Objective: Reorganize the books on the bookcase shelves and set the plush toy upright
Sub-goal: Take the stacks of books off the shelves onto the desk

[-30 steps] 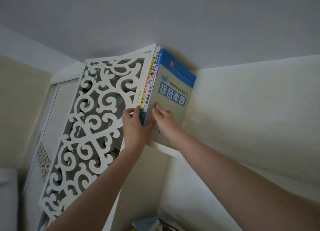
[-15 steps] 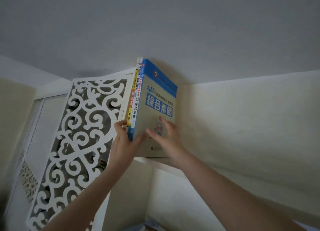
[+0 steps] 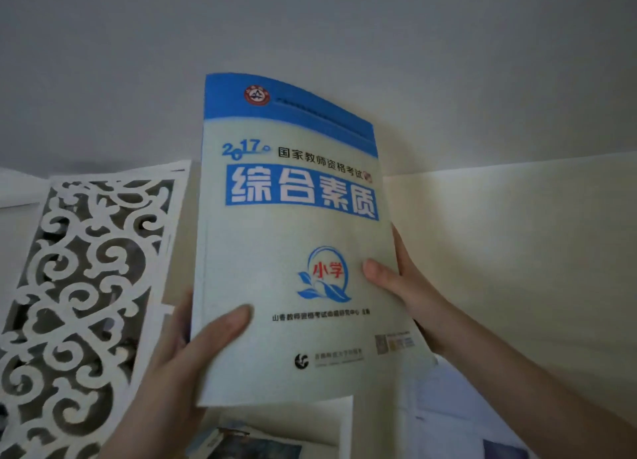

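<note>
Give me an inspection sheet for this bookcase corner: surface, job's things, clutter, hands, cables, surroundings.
Surface: nothing seen.
Job's things: blue-and-pale book, upright, cover facing the camera; plush toy not seen.
Clutter: blurred printed items below the book.
Hands: left hand grips the book's lower left edge, thumb on the cover; right hand grips its right edge.
Cables: nothing seen.
Surroundings: white carved panel on the left, cream wall on the right, grey ceiling above.
</note>
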The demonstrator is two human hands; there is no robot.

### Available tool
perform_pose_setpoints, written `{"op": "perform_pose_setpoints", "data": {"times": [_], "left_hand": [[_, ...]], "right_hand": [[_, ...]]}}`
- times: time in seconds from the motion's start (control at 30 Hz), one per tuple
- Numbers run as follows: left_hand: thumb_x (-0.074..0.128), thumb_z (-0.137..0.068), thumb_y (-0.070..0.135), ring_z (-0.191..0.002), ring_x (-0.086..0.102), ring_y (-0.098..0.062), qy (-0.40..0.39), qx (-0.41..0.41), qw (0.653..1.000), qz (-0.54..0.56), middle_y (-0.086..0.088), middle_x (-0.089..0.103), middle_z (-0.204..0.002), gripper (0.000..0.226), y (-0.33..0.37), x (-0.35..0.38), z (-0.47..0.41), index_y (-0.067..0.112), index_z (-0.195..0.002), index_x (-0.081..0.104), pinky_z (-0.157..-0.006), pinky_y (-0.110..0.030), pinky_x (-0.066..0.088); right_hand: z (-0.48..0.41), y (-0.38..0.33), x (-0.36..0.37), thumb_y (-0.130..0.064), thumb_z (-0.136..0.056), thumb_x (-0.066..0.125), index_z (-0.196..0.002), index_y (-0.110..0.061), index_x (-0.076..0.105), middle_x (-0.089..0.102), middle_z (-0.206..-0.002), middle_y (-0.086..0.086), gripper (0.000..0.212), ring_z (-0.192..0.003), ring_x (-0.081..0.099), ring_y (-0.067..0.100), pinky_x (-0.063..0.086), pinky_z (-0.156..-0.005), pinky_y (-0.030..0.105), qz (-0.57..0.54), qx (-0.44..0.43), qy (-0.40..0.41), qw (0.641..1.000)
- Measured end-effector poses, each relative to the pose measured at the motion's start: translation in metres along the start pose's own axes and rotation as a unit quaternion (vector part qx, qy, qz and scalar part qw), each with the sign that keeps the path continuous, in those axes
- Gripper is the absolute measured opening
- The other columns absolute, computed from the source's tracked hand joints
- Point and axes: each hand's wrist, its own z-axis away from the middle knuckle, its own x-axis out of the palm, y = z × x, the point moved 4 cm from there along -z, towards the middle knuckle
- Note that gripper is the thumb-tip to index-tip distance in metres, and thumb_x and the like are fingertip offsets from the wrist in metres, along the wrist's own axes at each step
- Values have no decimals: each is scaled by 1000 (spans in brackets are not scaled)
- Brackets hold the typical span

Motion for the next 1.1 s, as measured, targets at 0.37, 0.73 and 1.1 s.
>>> {"op": "perform_pose_setpoints", "data": {"times": [0.37, 0.73, 1.1], "left_hand": [[77, -59, 16, -118, 54, 1, -335, -19, 940, 56, 37, 45, -133, 103, -55, 176, 97, 76, -122, 24, -87, -28, 53], [71, -68, 2, -88, 67, -5, -504, -158, 848, 43, 28, 61, -104, 68, -153, 303, 268, 42, -119, 51, -57, -19, 55], [88, -29, 59, -108, 61, -17, -623, -404, 654, -142, -3, 50, -137, 101, -369, 308, 441, 43, -121, 50, -85, -36, 55]], "right_hand": [[263, -163, -88, -13, -66, 74, -137, -63, -7, 62, -119, -25, 119, -102, 67, 10, 59, -69, 33, 278, 31, 268, 922], [510, -171, -116, 9, -78, 66, -133, -60, 14, 64, -122, -14, 103, -108, 65, 18, 58, -75, 39, 260, 223, 449, 825], [722, -30, -144, 5, -76, 73, -144, -39, -2, 49, -130, -17, 110, -103, 62, -6, 53, -76, 18, 156, 482, 513, 693]]}}
